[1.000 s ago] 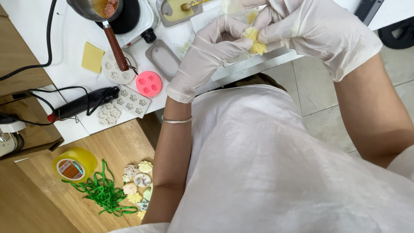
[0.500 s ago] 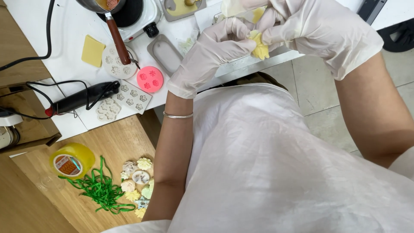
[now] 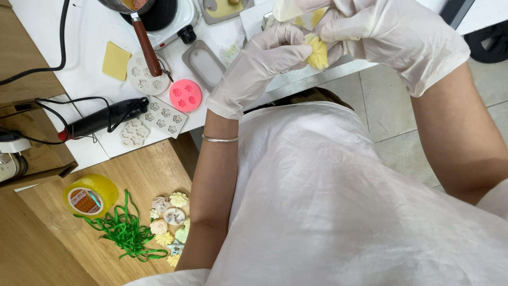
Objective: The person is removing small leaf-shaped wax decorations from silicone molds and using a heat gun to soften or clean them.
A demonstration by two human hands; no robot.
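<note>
Yellow flower-shaped piece (image 3: pixel 318 52), small and ridged, sits between the fingertips of both gloved hands, above the front edge of the white table (image 3: pixel 84 79). Left hand (image 3: pixel 264 61), in a pale disposable glove, closes its thumb and forefingers on the near and left side of the piece; its fingers are curled in tightly, with only the piece between them. Right hand (image 3: pixel 391 37), gloved alike, bends over the piece from above and from the right, fingertips touching its upper edge; how firmly it grips cannot be told, since the glove folds hide the finger pads. Left forearm rises steeply from the lower frame, a thin metal bracelet (image 3: pixel 219 139) on the wrist just below the glove cuff. Right forearm enters from the right edge and slopes up to the hand. Both hands meet above the white-clothed lap.

On the table, well apart from the hands: a pink round mould (image 3: pixel 186 95), a white round mould (image 3: pixel 142 80) beneath a wooden pan handle (image 3: pixel 146 45), a yellow square slab (image 3: pixel 116 60), and a black corded tool (image 3: pixel 103 119). On the wooden surface lower left lie a yellow tape roll (image 3: pixel 90 196), green ribbon strands (image 3: pixel 124 230) and a cluster of small cast flowers (image 3: pixel 170 220).
</note>
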